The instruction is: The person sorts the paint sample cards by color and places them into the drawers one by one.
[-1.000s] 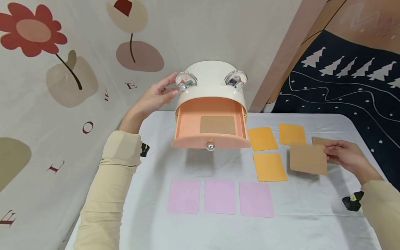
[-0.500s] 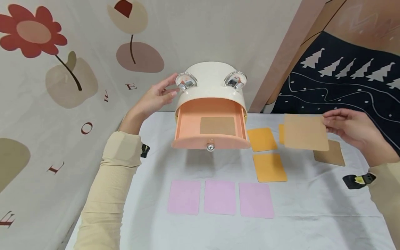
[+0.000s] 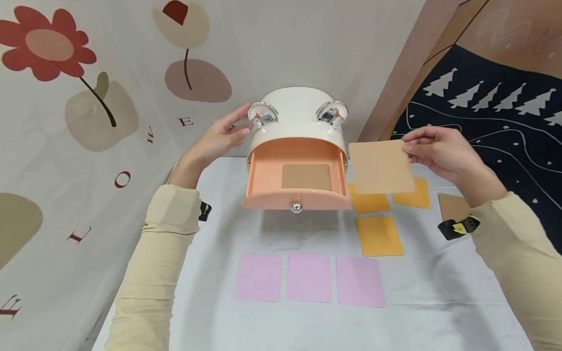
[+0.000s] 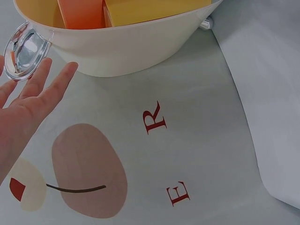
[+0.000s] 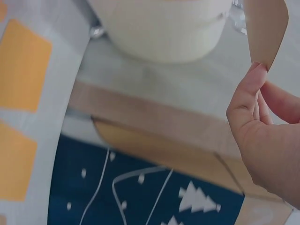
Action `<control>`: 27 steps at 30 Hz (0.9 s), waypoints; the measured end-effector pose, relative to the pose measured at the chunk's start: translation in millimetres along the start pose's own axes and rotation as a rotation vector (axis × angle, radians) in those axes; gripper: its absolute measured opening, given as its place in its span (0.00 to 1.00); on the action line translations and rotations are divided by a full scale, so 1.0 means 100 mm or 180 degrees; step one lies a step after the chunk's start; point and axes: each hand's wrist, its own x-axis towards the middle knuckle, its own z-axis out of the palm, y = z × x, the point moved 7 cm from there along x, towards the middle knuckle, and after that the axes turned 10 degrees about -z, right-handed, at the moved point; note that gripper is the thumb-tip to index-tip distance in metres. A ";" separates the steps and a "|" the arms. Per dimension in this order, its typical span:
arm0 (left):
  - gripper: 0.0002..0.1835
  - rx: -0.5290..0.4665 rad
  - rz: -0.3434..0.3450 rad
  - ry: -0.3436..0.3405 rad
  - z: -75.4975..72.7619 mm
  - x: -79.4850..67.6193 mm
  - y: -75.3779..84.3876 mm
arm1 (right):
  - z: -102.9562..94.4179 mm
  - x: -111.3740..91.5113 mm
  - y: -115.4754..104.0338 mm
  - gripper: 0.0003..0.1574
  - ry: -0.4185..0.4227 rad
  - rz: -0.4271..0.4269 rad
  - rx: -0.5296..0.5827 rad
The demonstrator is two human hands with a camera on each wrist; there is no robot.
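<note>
While a person's right hand (image 3: 443,153) lifts a flat tan square card with rounded corners (image 3: 382,167) above the desk (image 3: 263,326), right of the centre of the frame, the left hand (image 3: 219,134) is raised left of centre. The right grip is closed, thumb and fingers pinching the card at its upper right corner. The left grip is loose, fingers extended at the left one of two round silver discs (image 3: 262,114); whether the fingertips touch it, I cannot tell.

Both discs stick up like ears from a glossy white rounded box (image 3: 298,112) at upper centre. Its peach-coloured drawer (image 3: 263,199), with a silver ball knob (image 3: 296,207), stands open, and a flat brown card (image 3: 306,176) lies inside. The lifted card is just right of the box, overlapping two of three square orange cards (image 3: 379,236) in view. Another tan card (image 3: 451,207) lies at right, partly hidden by the right arm. Three square lilac cards (image 3: 309,277) form a row at lower centre. White cloth covers the desk; a navy cloth with white trees (image 3: 465,117) fills the upper right.
</note>
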 end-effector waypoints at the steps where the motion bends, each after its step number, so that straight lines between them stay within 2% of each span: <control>1: 0.32 0.0001 -0.0001 0.0001 0.00 0.00 0.00 | 0.07 0.02 0.00 0.05 -0.0022 0.0002 0.0051; 8: 0.32 -0.0005 0.0002 0.0003 0.01 0.00 0.00 | 0.45 0.14 0.00 0.05 -0.0094 0.0069 0.0151; 17: 0.32 -0.0008 -0.0003 -0.0016 0.01 0.00 0.00 | 0.77 0.22 -0.04 0.07 -0.0104 0.0109 0.0183; 21: 0.32 -0.0005 -0.0018 -0.0013 0.00 0.00 0.00 | 0.92 0.25 0.00 0.08 -0.0109 0.0118 0.0284; 27: 0.32 -0.0027 -0.0024 -0.0022 0.01 0.00 0.00 | 1.10 0.28 0.08 0.09 -0.0164 0.0171 0.0176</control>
